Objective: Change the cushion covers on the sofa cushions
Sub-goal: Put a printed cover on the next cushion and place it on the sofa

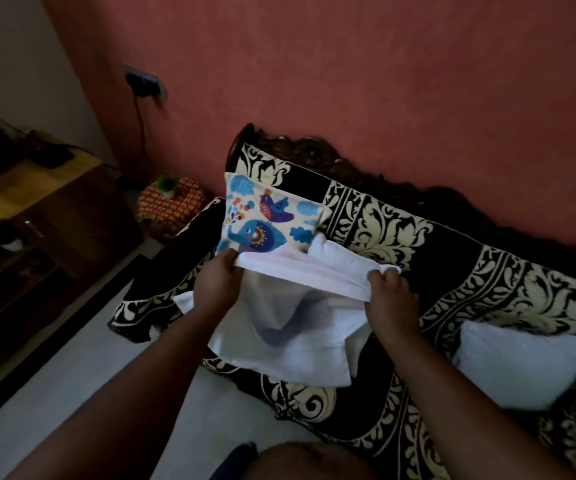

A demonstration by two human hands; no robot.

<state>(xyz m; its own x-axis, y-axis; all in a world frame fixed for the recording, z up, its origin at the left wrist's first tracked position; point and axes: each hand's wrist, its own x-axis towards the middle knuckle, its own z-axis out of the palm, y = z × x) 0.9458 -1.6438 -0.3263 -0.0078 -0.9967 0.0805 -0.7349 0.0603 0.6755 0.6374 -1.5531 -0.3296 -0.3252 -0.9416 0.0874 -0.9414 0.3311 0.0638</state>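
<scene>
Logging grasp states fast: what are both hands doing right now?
Left hand: grips the white cushion cover at its open edge.
Right hand: grips the same edge.

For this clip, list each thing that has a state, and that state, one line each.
white cover: held up by its top edge, hanging over the sofa seat.
left hand: grip on the cover's left corner.
right hand: grip on the cover's right corner.
printed cushion: covered, leaning on the sofa back.
bare white cushion: uncovered, lying on the seat.
</scene>
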